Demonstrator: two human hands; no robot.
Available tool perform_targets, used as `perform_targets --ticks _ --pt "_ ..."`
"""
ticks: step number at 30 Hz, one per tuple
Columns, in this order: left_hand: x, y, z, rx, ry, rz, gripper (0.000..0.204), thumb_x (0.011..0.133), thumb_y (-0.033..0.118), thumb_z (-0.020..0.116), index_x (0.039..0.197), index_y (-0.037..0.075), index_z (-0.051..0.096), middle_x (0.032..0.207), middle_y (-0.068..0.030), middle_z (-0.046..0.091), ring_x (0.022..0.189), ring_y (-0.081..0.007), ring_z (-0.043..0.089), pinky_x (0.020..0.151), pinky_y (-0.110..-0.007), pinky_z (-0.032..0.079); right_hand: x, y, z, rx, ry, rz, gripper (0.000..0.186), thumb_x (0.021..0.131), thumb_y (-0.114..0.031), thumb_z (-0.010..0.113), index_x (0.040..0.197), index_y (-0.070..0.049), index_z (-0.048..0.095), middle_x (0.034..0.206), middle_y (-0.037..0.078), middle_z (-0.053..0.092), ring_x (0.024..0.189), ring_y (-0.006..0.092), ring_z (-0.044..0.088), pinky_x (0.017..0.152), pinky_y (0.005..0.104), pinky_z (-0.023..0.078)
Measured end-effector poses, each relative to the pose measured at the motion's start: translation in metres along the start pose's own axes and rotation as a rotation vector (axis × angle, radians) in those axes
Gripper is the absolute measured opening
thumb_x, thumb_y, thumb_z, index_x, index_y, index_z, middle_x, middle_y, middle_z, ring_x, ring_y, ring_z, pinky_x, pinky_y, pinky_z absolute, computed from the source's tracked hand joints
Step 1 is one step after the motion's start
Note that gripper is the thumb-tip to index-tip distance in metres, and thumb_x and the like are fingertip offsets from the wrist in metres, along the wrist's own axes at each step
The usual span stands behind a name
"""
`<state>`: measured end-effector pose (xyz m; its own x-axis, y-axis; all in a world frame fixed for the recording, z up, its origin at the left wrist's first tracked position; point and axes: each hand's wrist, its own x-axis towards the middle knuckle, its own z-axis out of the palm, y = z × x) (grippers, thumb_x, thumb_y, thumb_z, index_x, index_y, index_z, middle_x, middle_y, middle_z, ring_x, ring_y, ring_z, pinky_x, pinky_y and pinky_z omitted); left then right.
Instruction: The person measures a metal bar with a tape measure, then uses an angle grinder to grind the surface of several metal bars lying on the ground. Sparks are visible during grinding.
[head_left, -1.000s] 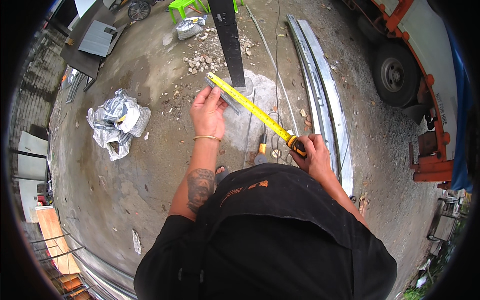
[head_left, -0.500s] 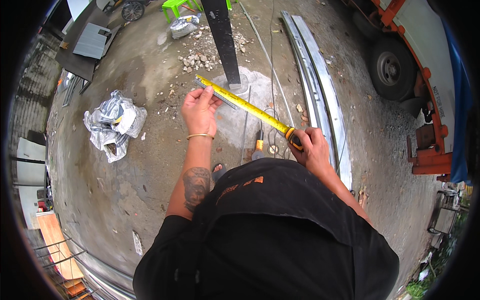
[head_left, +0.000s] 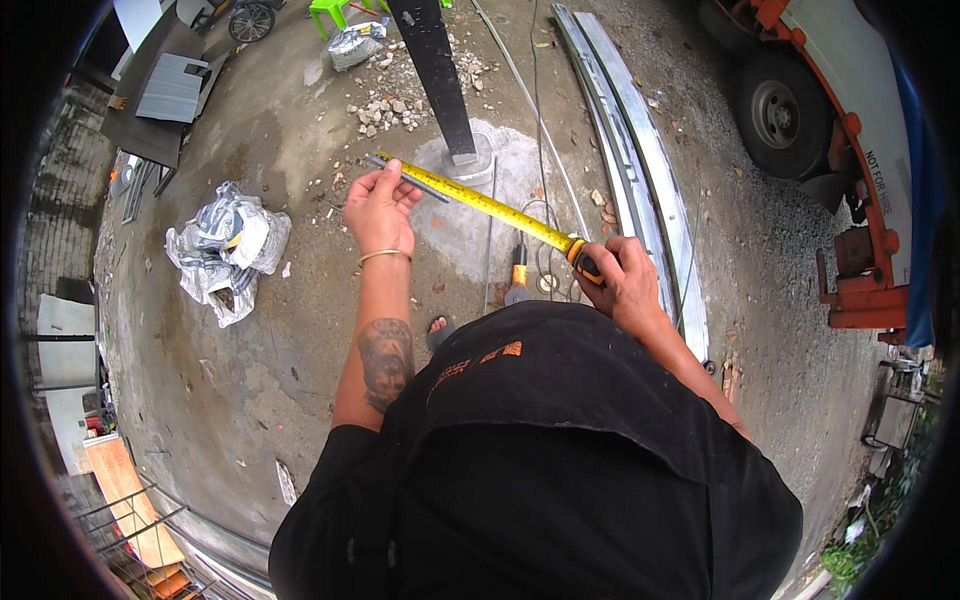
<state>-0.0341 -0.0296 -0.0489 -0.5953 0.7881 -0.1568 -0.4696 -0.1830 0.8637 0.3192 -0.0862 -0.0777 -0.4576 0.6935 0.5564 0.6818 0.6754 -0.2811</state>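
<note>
My left hand (head_left: 382, 212) pinches a short grey metal rod (head_left: 428, 187) between thumb and fingers, along with the free end of a yellow tape blade (head_left: 490, 206). The blade lies close along the rod and then runs down to the right. My right hand (head_left: 627, 283) is wrapped round the yellow-and-black case of the tape measure (head_left: 583, 261). Below the stretched blade, an angle grinder (head_left: 518, 274) with a yellow body rests on the ground, partly hidden by my cap.
A black steel post (head_left: 438, 80) rises from a concrete patch (head_left: 435, 230) ahead. Long metal channels (head_left: 630, 150) lie to its right, near a parked truck (head_left: 875, 200). Crumpled white sacks (head_left: 228, 250) are at left; rubble (head_left: 395, 105) and a cable (head_left: 540, 150) lie near the post.
My left hand has shifted a little left with the rod and the tape end. Slightly more of the blade seems stretched out. My right hand still grips the case.
</note>
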Motion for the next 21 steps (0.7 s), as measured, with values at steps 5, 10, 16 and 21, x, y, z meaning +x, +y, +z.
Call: perform_targets --ticks 5,10,16,21 --pt "-0.009 -0.003 0.008 0.040 -0.010 0.002 0.020 0.094 0.005 0.082 0.097 0.002 0.062 0.086 -0.0094 0.071 0.066 -0.0160 0.069 0.057 -0.032 0.062 -0.001 0.001 0.003 0.002 -0.013 0.024 0.054 0.073 -0.018 0.095 0.120 -0.014 0.068 0.101 0.009 0.058 0.088 0.0292 0.061 0.068 0.0425 0.054" --pt "-0.015 -0.010 0.013 0.038 -0.001 -0.028 0.020 0.093 0.004 0.082 0.097 0.002 0.062 0.085 -0.0090 0.070 0.066 -0.0152 0.069 0.056 -0.032 0.063 0.001 0.000 0.005 0.003 -0.011 0.025 0.054 0.073 -0.019 0.095 0.120 -0.014 0.068 0.101 0.008 0.058 0.087 0.0286 0.061 0.067 0.0422 0.054" --pt "-0.008 -0.006 0.013 0.079 0.018 -0.029 0.022 0.094 0.007 0.082 0.100 0.004 0.061 0.089 -0.0085 0.069 0.072 -0.0176 0.066 0.063 -0.034 0.060 0.002 0.003 0.007 -0.004 -0.008 0.006 0.053 0.073 -0.018 0.095 0.119 -0.014 0.068 0.100 0.008 0.057 0.085 0.0280 0.061 0.067 0.0417 0.054" --pt "-0.001 -0.003 0.013 0.086 0.058 0.002 0.023 0.093 0.008 0.083 0.100 0.004 0.061 0.089 -0.0077 0.068 0.071 -0.0174 0.066 0.062 -0.033 0.060 0.003 -0.001 0.009 0.056 -0.036 0.063 0.051 0.072 -0.015 0.091 0.117 -0.017 0.068 0.103 0.010 0.058 0.092 0.0334 0.061 0.073 0.0465 0.053"
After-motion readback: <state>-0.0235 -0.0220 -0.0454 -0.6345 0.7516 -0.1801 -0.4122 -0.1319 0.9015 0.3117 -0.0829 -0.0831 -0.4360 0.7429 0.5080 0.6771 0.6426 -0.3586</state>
